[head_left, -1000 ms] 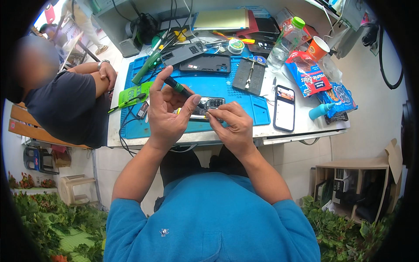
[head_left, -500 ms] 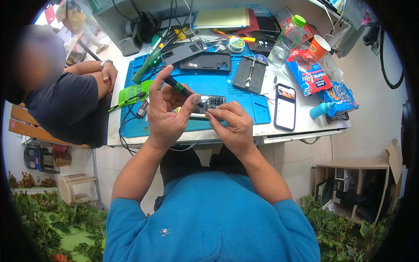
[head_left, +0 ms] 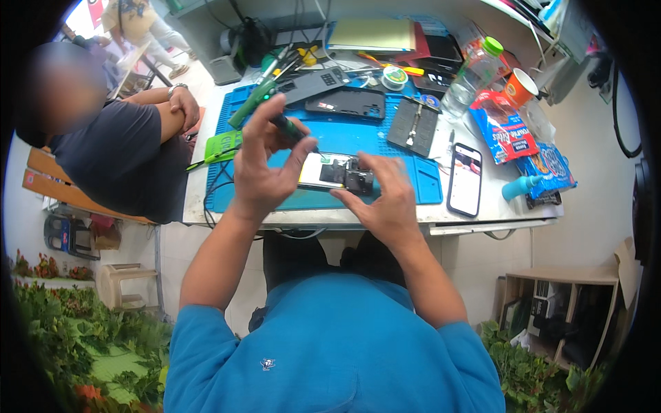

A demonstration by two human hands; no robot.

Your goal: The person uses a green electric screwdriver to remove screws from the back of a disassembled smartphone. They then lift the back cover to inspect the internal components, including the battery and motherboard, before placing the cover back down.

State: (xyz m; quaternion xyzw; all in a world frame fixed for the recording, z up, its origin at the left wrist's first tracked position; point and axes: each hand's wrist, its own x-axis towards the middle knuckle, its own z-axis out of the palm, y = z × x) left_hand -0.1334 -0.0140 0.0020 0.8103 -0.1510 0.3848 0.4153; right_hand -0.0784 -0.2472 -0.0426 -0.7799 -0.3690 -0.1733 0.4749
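An opened phone [head_left: 318, 173] lies on the blue repair mat [head_left: 227, 199], its pale battery showing and a black camera section at its right end. My left hand [head_left: 265, 165] is closed round a black and green screwdriver [head_left: 282, 125], whose tip points down toward the phone's far edge. Round the phone's right end, my right hand [head_left: 389, 199] has its thumb on the near side and its fingers on the far side. Those fingers are slightly blurred. How firmly they press is hard to see.
Beyond the phone lie a black phone frame [head_left: 344, 103] and a dark phone holder [head_left: 413, 126]. On the right are a lit phone [head_left: 465, 180], a water bottle [head_left: 471, 86], an orange cup [head_left: 520, 88], snack bags [head_left: 502, 127] and a teal bottle [head_left: 521, 187]. A person [head_left: 117, 151] sits at left.
The right hand has gone from a pinch at the phone's near edge to spanning its right end. The phone's pale battery now shows. The left hand keeps the screwdriver; the whole view has shifted slightly.
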